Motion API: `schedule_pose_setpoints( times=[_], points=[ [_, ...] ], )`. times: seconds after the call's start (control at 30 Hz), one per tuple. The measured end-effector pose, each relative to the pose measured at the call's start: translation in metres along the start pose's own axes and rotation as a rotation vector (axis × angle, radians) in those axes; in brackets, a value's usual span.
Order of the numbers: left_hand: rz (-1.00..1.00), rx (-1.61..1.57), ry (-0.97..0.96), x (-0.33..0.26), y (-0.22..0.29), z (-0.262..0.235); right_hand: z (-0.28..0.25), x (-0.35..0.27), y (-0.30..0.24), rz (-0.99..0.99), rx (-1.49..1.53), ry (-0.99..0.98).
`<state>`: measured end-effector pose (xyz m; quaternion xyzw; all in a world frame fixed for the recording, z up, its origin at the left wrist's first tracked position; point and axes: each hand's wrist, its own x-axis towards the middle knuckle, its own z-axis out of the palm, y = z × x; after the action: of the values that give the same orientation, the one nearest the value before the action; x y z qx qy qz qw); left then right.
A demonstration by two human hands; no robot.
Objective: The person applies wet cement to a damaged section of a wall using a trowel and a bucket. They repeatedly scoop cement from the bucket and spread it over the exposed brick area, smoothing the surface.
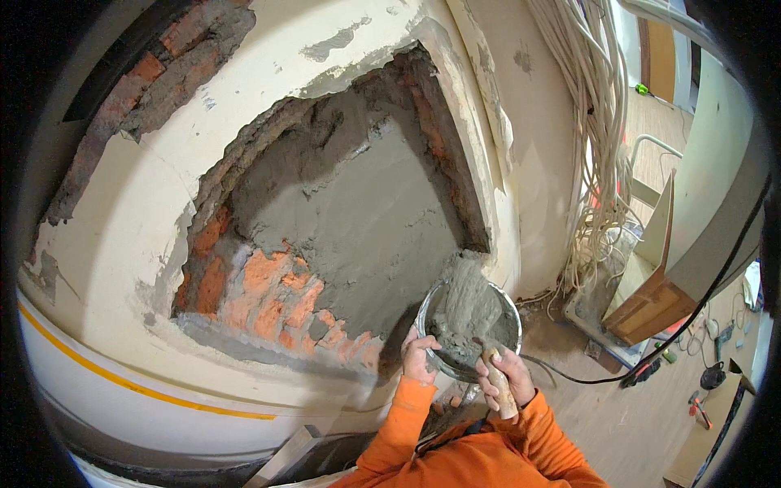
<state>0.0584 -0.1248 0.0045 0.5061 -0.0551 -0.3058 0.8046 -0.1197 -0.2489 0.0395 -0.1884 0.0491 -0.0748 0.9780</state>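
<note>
My left hand (420, 355) grips the left rim of a round bowl (508, 306) filled with grey wet mortar. My right hand (506, 380) is closed on the wooden handle of a trowel (465, 294), whose blade stands loaded with mortar above the bowl. Both sleeves are orange. Straight ahead is a wall with a large broken opening (342, 211). Its back is partly covered in fresh grey mortar, with bare orange bricks (268, 297) showing at the lower left. The bowl is held close to the lower right corner of that opening.
A thick bundle of white cables (598, 138) hangs down the wall on the right. A black cable (700, 305) runs across the wooden floor. Boards (651, 301) lean at the right, and small tools (708, 378) lie scattered on the floor. A yellow stripe (138, 386) crosses the wall below.
</note>
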Motion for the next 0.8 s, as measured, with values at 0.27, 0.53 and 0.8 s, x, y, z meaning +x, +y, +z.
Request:
schedule_pose_setpoints(
  times=[0.27,0.53,0.8],
  points=[
    [-0.053,-0.090,0.062,-0.004,0.023,0.022,0.088,0.083,-0.045,-0.405,-0.377,0.123],
    [-0.041,-0.305,0.264,-0.018,-0.027,-0.042,0.164,0.293,0.016,-1.311,-1.302,0.274],
    [-0.058,-0.533,0.264,-0.031,-0.060,-0.101,0.184,0.269,0.051,-1.121,-1.272,0.260]
  ],
)
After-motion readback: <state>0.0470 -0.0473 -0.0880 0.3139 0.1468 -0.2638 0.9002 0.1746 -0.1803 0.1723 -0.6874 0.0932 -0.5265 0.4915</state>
